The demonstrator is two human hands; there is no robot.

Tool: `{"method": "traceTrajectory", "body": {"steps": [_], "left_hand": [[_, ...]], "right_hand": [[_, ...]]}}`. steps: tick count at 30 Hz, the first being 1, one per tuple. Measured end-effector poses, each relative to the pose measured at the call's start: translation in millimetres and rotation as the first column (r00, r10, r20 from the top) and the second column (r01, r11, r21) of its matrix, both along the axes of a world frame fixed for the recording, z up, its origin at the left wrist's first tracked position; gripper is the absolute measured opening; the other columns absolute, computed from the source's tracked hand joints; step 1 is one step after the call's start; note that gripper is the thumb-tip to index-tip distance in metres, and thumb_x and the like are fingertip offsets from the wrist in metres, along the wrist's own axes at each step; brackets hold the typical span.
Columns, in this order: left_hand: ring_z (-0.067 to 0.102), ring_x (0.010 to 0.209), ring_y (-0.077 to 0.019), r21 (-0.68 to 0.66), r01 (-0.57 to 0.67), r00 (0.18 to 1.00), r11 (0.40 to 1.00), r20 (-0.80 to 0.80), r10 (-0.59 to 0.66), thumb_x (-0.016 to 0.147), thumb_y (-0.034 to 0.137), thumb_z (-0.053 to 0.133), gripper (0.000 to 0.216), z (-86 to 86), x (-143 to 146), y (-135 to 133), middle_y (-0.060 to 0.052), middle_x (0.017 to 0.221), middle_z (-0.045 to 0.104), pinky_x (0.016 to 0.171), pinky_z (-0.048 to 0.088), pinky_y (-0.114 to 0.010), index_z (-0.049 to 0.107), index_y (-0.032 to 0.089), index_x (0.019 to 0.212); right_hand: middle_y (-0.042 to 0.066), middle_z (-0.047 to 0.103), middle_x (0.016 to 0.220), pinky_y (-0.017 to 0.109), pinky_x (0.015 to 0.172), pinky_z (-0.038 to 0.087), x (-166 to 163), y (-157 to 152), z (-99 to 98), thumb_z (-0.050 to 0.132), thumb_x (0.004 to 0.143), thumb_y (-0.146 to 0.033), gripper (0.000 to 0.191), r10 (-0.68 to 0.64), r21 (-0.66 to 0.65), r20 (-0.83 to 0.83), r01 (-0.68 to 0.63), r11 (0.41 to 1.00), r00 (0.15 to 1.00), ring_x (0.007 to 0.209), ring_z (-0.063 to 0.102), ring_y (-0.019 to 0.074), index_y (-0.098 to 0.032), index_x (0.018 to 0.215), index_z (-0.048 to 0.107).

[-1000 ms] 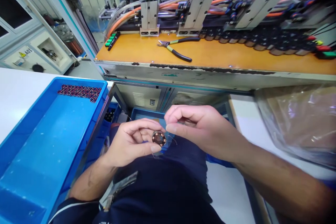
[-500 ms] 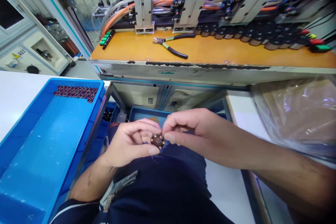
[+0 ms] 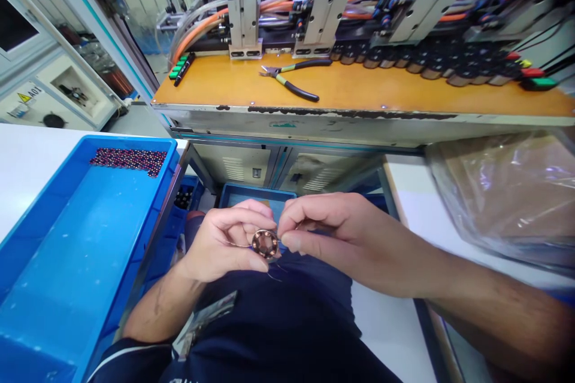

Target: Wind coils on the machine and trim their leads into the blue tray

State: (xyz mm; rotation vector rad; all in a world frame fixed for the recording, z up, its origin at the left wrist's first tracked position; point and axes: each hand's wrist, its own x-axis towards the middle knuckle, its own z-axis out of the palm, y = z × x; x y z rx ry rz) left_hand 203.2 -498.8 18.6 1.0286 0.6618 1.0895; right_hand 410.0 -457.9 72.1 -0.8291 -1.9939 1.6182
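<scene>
Between the thumb and fingers of my left hand is a small round stator with copper windings, its open ring face turned up toward me. Thin loose wires stick out from it to the left and below. My right hand is closed in a pinch just at the stator's right edge, its thumb and forefinger on what looks like one of the thin wires. Most of that wire is hidden by the fingertips. Both hands are in front of my dark shirt.
On my left stands a blue tray with rows of small wound parts at its far end. Cutting pliers, a marker pen and several dark cylindrical parts lie on the orange machine ledge. A plastic-wrapped carton sits at right.
My left hand has tilted the stator so that its ring face shows more fully, and it sits slightly further left. My right hand has lowered a little, still pinched.
</scene>
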Motion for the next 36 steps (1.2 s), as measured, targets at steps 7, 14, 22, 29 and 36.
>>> {"method": "traceTrajectory", "body": {"steps": [7,14,22,29,36], "left_hand": [[0.065,0.073,-0.0099,0.042,0.025,0.999,0.999,0.023,-0.026,0.057,0.014,0.090,0.046,1.5,0.5,-0.8,-0.005,0.100,0.061,0.067,0.058,-0.021,0.078,0.025,0.100],[0.061,0.069,-0.0070,0.060,0.019,1.000,0.998,0.006,-0.020,0.055,0.015,0.091,0.043,3.3,2.6,-0.2,-0.005,0.097,0.060,0.062,0.055,-0.017,0.078,0.022,0.096],[0.069,0.067,-0.0120,-0.003,0.046,0.996,0.999,0.074,-0.046,0.059,0.019,0.090,0.038,0.5,2.7,-0.9,-0.006,0.100,0.059,0.060,0.055,-0.020,0.075,0.018,0.094],[0.070,0.065,-0.0121,-0.125,0.129,0.976,0.984,0.192,-0.104,0.060,0.020,0.090,0.035,4.2,7.4,-2.4,-0.005,0.097,0.062,0.059,0.056,-0.018,0.073,0.015,0.091],[0.069,0.063,-0.0109,-0.161,0.171,0.960,0.972,0.249,-0.128,0.061,0.020,0.089,0.033,5.4,7.6,-2.2,-0.004,0.093,0.062,0.058,0.057,-0.016,0.074,0.013,0.089]], "right_hand": [[-0.005,0.063,0.072,0.017,0.057,0.039,1.7,-3.6,1.0,0.059,0.090,-0.016,0.015,-0.011,0.009,0.006,0.011,1.000,1.000,0.063,0.053,0.0051,-0.018,0.076,0.065],[-0.003,0.063,0.072,0.019,0.057,0.039,1.4,-8.0,4.6,0.056,0.092,-0.020,0.019,-0.010,0.020,0.030,0.010,1.000,0.999,0.063,0.054,0.0068,-0.018,0.075,0.063],[0.002,0.067,0.088,0.022,0.070,0.046,20.5,-5.9,-1.7,0.060,0.094,-0.020,0.004,0.061,0.537,0.058,-0.083,0.840,0.996,0.078,0.061,0.0112,-0.019,0.097,0.063],[0.009,0.066,0.101,0.031,0.083,0.051,11.0,0.0,-14.8,0.057,0.095,-0.014,0.021,0.064,0.838,-0.057,0.013,0.545,0.996,0.092,0.060,0.0161,-0.016,0.116,0.055],[0.005,0.068,0.089,0.029,0.075,0.051,4.5,2.0,-11.7,0.057,0.096,-0.015,0.005,0.093,0.840,-0.099,0.034,0.542,0.991,0.081,0.061,0.0143,-0.018,0.099,0.059]]}}
